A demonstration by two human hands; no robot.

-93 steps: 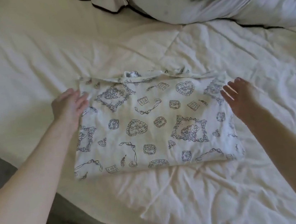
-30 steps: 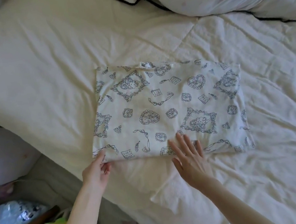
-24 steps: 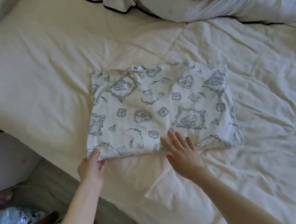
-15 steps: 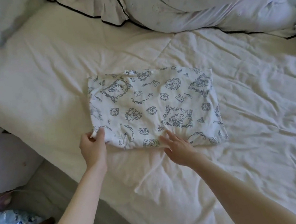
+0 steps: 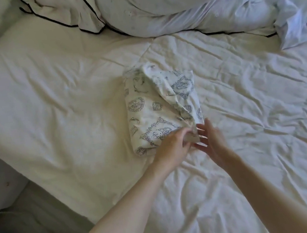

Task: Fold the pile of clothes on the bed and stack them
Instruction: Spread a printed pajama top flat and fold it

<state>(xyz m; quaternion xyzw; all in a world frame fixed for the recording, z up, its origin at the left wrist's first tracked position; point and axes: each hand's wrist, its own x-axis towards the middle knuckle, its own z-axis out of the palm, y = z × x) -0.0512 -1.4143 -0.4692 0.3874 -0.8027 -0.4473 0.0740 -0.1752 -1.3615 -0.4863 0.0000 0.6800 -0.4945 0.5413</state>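
garment (image 5: 148, 113): cream, blue-grey print | sheet (image 5: 60, 109): cream | pillow (image 5: 153, 3): white, possibly black-piped

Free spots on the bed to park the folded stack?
Bare cream sheet left of the printed folded garment, and right of it, below the crumpled white cloth. Crowded: white black-piped pillows along the top; both hands at the garment's near corner.

Matt printed cotton garment (image 5: 148, 115) lies on a creased, matt cloth bedsheet (image 5: 59, 101).

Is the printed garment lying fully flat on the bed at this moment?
No, a flap of the printed garment stands raised, its corner pinched in the left hand.
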